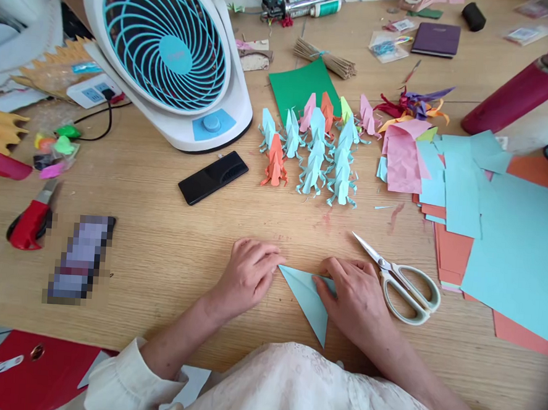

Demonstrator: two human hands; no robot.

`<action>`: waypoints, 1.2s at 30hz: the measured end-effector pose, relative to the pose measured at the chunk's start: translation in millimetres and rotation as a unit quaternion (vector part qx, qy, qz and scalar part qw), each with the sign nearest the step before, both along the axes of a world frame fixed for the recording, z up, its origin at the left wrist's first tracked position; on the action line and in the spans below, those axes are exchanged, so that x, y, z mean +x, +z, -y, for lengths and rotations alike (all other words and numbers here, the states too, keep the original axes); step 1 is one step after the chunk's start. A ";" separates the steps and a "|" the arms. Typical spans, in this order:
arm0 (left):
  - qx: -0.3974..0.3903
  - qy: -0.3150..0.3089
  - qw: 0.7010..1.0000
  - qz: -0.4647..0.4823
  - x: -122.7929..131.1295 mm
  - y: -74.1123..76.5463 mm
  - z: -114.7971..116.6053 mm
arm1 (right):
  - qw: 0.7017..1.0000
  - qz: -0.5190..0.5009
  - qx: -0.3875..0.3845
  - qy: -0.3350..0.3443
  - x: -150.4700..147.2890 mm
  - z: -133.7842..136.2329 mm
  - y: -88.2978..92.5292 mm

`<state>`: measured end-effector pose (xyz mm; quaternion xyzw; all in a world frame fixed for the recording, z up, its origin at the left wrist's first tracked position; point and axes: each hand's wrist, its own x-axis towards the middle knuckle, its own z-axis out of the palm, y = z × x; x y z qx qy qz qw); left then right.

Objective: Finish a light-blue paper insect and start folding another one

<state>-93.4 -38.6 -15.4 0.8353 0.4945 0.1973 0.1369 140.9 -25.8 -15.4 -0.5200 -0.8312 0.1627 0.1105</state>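
Observation:
A light blue sheet of paper (306, 296), folded into a triangle, lies on the table in front of me, one point towards my body. My left hand (246, 276) pinches its left corner between thumb and fingers. At the upper right edge, my right hand (359, 297) is closed on the paper, with the thumb on top and the fingers curled over the fold. Just right of that hand rest scissors (402, 281) with pale handles, blades slightly apart. Beyond my hands stand several folded paper figures (313, 170) in rows, mostly light blue, others orange, pink and green.
Stacked coloured paper (522, 245) covers the right side, below a dark red bottle (522, 90). A white fan (171, 56) stands at the back left. A black phone (213, 178), a blurred phone (80, 258) and red-handled scissors (30, 221) lie to the left.

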 end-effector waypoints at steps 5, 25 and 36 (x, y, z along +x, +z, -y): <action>0.072 -0.116 0.989 -0.054 0.8 -3.9 22.7 | 1.000 0.006 -0.006 0.003 -0.6 0.1 -0.2; 0.057 -0.130 0.979 -0.147 8.7 -11.1 31.7 | 1.000 -0.016 -0.006 0.015 2.6 0.8 -0.2; 0.000 -0.121 0.975 -0.188 14.7 -8.8 39.4 | 1.000 0.012 0.008 0.015 5.7 4.1 4.3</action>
